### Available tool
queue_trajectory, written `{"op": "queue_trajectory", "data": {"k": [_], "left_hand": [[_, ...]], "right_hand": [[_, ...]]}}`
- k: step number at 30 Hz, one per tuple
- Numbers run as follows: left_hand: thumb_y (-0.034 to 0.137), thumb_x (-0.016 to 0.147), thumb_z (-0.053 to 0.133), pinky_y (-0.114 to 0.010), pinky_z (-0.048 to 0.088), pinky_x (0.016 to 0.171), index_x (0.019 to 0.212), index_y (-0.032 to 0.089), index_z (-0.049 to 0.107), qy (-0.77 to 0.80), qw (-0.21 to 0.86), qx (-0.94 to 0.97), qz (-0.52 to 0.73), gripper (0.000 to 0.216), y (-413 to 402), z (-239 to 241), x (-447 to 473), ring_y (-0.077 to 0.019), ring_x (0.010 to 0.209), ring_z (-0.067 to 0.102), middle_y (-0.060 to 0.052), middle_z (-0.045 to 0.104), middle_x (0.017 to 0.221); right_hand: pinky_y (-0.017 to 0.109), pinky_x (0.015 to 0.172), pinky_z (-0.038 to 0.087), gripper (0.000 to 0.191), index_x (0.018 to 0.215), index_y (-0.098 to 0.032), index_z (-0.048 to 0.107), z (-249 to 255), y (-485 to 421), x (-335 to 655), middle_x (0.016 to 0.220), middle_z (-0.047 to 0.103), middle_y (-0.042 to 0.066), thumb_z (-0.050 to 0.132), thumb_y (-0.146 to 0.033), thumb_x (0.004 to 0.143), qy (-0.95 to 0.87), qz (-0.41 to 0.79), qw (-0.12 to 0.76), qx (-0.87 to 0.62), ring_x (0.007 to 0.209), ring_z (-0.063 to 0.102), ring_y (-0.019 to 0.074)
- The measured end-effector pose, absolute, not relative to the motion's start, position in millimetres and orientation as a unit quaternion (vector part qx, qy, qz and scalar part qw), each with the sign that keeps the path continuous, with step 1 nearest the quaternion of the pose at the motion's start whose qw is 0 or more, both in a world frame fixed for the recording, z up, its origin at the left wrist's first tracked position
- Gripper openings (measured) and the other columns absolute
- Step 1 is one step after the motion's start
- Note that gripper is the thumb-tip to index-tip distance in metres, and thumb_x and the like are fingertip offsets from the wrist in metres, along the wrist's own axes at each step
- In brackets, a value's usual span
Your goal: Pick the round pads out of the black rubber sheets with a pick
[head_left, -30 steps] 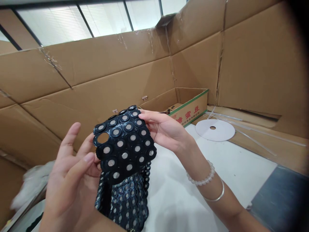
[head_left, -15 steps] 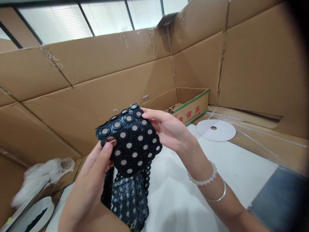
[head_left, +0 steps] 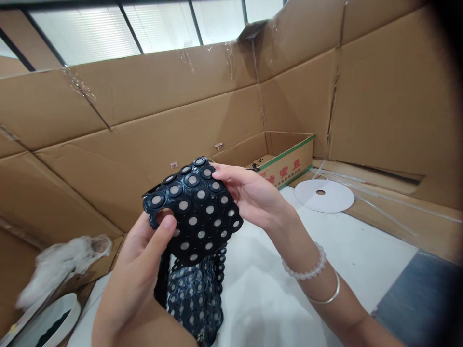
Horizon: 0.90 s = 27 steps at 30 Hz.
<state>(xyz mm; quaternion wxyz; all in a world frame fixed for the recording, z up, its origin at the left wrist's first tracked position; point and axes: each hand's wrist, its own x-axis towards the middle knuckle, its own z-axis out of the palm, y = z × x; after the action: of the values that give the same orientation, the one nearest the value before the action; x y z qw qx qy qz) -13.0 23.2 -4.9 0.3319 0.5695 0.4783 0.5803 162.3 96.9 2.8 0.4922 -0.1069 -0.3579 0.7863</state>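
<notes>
Between my two hands is a black rubber sheet (head_left: 201,194) of joined round pieces with pale centres. My left hand (head_left: 139,260) grips its left edge, the thumb lying on the front beside a round hole in the sheet. With thumb on top and fingers behind, my right hand (head_left: 249,193) pinches the upper right edge. Its wrist carries a beaded bracelet and a silver bangle. Below the held sheet rests a stack of similar black sheets (head_left: 197,294) on the white surface, partly covered by my left arm.
An open cardboard box (head_left: 289,166) with a green rim holds small black-ringed pieces. A white disc (head_left: 323,196) with a centre hole lies right. Crumpled clear plastic (head_left: 72,260) and a white bowl (head_left: 74,313) with dark contents sit left. Tall cardboard walls (head_left: 152,125) enclose the surface.
My left thumb has shifted right and slightly down across the sheet, uncovering more of the round hole. The right hand keeps its grip.
</notes>
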Motion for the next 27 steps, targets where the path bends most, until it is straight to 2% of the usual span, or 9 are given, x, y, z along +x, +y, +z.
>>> {"op": "queue_trajectory", "data": {"k": [5,7,9,10,13,15,19,24,27], "left_hand": [[0.046,0.076,0.076,-0.037,0.054,0.092,0.104,0.029,0.075,0.468,0.351,0.560,0.587,0.033,28,-7,-12,-0.0283,0.111,0.064,-0.003,0.075,0.110],[0.048,0.071,0.079,-0.034,0.056,0.087,0.083,0.027,0.076,0.450,0.344,0.542,0.621,0.024,29,-4,-7,-0.0268,0.103,0.067,-0.003,0.075,0.096],[0.048,0.065,0.083,-0.028,0.058,0.078,0.061,0.025,0.069,0.429,0.332,0.515,0.664,0.028,29,-1,-2,-0.0224,0.089,0.068,-0.001,0.072,0.079],[0.046,0.062,0.085,-0.024,0.058,0.073,0.057,0.024,0.067,0.423,0.329,0.496,0.683,0.029,29,1,1,-0.0188,0.081,0.067,0.000,0.068,0.072],[0.036,0.058,0.088,-0.013,0.051,0.053,0.076,0.026,0.075,0.413,0.332,0.440,0.725,0.025,26,5,6,-0.0093,0.058,0.056,0.004,0.060,0.063],[0.029,0.057,0.087,-0.010,0.046,0.046,0.085,0.027,0.077,0.401,0.327,0.427,0.742,0.030,23,7,8,-0.0066,0.054,0.050,0.005,0.059,0.066],[0.018,0.057,0.083,-0.008,0.045,0.046,0.076,0.023,0.074,0.375,0.331,0.433,0.750,0.021,22,10,10,-0.0065,0.060,0.049,0.003,0.060,0.080],[0.010,0.048,0.080,-0.011,0.043,0.042,0.072,0.022,0.064,0.393,0.324,0.414,0.755,0.031,23,14,11,-0.0079,0.057,0.039,0.004,0.048,0.075],[0.008,0.046,0.079,-0.011,0.042,0.042,0.073,0.021,0.062,0.393,0.329,0.412,0.753,0.034,23,13,11,-0.0080,0.058,0.040,0.004,0.047,0.075]], "right_hand": [[0.022,0.065,0.036,0.010,0.079,-0.019,0.071,2,96,163,0.077,0.067,-0.001,0.067,-0.014,0.072,-0.379,0.773,0.497,-0.107,0.073,0.053,0.0111],[0.022,0.064,0.036,0.010,0.079,-0.019,0.072,3,95,163,0.078,0.067,-0.001,0.067,-0.014,0.071,-0.390,0.762,0.504,-0.112,0.073,0.053,0.0113],[0.021,0.062,0.036,0.012,0.080,-0.019,0.072,3,94,163,0.077,0.066,-0.001,0.066,-0.014,0.071,-0.396,0.755,0.510,-0.114,0.072,0.053,0.0112],[0.021,0.061,0.035,0.013,0.081,-0.019,0.072,3,93,162,0.076,0.065,-0.001,0.066,-0.014,0.071,-0.401,0.753,0.510,-0.112,0.071,0.052,0.0111],[0.022,0.058,0.033,0.017,0.085,-0.019,0.073,1,94,161,0.071,0.062,-0.002,0.065,-0.014,0.070,-0.427,0.743,0.507,-0.099,0.067,0.049,0.0111],[0.023,0.057,0.033,0.018,0.085,-0.020,0.074,0,95,160,0.067,0.060,-0.002,0.066,-0.016,0.070,-0.445,0.734,0.504,-0.094,0.064,0.047,0.0113],[0.023,0.057,0.033,0.018,0.087,-0.021,0.075,-1,95,160,0.068,0.062,-0.002,0.066,-0.018,0.071,-0.471,0.725,0.495,-0.088,0.062,0.048,0.0108],[0.021,0.058,0.036,0.020,0.090,-0.022,0.076,1,91,162,0.073,0.067,-0.001,0.065,-0.018,0.074,-0.484,0.717,0.496,-0.073,0.062,0.050,0.0094],[0.020,0.058,0.037,0.021,0.090,-0.022,0.077,1,90,162,0.074,0.068,-0.002,0.064,-0.016,0.075,-0.483,0.716,0.499,-0.075,0.062,0.052,0.0086]]}}
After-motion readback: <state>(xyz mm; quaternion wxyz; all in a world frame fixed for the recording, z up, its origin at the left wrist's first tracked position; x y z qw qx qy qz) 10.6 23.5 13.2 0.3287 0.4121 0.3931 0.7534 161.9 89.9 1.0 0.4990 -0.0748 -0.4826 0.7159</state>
